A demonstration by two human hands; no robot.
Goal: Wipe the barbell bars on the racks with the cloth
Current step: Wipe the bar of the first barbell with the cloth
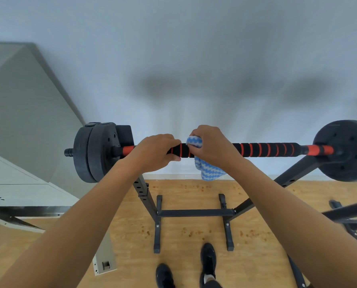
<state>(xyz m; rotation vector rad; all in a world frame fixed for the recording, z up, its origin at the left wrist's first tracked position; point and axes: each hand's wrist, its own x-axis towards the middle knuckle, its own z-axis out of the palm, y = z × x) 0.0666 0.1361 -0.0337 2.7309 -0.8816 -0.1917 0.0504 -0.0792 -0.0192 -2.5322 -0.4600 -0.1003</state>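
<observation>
Gripping the barbell bar (264, 150) from above with both hands, a person stands at a black rack (194, 213) set on a wooden floor (184, 231). The right hand (212, 145) is curled over a blue-and-white zigzag cloth (206, 169), holding it wrapped around the bar's black foam sleeve with orange bands near the middle; the cloth's loose end hangs below the bar. The left hand (154, 151) is clamped directly on the bar just beside it, fingers over the top and thumb underneath, almost touching the cloth. The bar lies level across the rack's uprights, with dark weight plates at the left end (92, 152) and at the right end (345, 150). Behind it rises a pale wall (194, 48). A grey cabinet (24, 125) stands at far left, and two black shoes (208, 260) show at the bottom edge.
</observation>
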